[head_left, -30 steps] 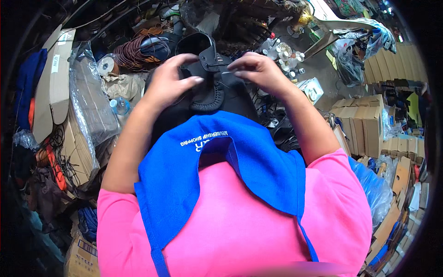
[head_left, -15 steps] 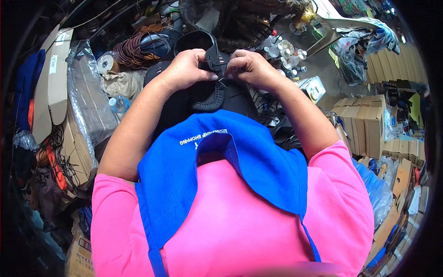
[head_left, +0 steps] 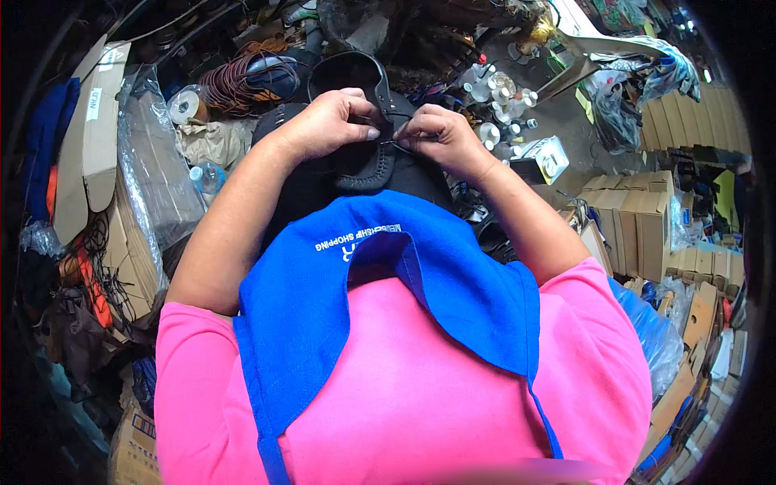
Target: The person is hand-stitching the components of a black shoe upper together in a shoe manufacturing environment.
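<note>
A black leather shoe lies across my dark-clothed lap, with a rounded, stitched edge towards me and a wide open loop at its far end. My left hand grips its side, thumb on the near face and fingers curled behind. Close to the right of it, my right hand is closed in a pinch against the same side of the shoe. A thin, light, shiny strand or needle shows between the two hands; I cannot tell which. My fingers hide the pinched end.
Reddish-brown cord coils, a white spool and a plastic bottle lie to the left. White-capped bottles and a metal can stand right. Cardboard boxes are stacked farther right, cardboard sheets on the left.
My right hand has moved slightly down and towards the shoe, its fingers now closer to my left thumb. The left hand keeps its grip, shifted only a little.
</note>
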A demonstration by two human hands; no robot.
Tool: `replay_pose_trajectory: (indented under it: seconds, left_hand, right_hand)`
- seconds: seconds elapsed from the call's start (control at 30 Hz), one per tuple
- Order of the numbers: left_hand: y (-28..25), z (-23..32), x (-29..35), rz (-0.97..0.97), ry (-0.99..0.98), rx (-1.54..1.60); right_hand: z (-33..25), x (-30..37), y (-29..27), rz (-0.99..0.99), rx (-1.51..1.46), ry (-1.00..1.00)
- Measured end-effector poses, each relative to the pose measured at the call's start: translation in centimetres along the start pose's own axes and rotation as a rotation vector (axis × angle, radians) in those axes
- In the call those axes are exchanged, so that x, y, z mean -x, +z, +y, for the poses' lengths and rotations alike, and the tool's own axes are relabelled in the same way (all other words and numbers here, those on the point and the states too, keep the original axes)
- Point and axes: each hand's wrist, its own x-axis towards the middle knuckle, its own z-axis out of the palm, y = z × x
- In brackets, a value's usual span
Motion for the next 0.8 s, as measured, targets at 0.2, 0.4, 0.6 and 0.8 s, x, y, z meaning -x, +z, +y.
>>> replay_pose_trajectory:
  seconds: [0.2,0.4,0.6,0.8]
  left_hand:
    - [-0.3,0.8,0.6,-0.123,-0.012,-0.110]
    - [0.0,1.0,0.8,-0.146,-0.024,-0.186]
    - [-0.1,1.3,0.7,-0.076,0.035,-0.447]
    - [-0.3,-0.3,0.0,0.137,0.158,-0.429]
  right_hand:
    - [-0.5,1.2,0.8,0.063,0.141,-0.052]
    - [-3.8,0.9,0.4,-0.029,0.539,-0.188]
    - [-7.1,-2.0,0.8,-0.358,0.969,-0.182]
    - [-6.1,-2.4,-0.9,-0.311,0.668,-0.099]
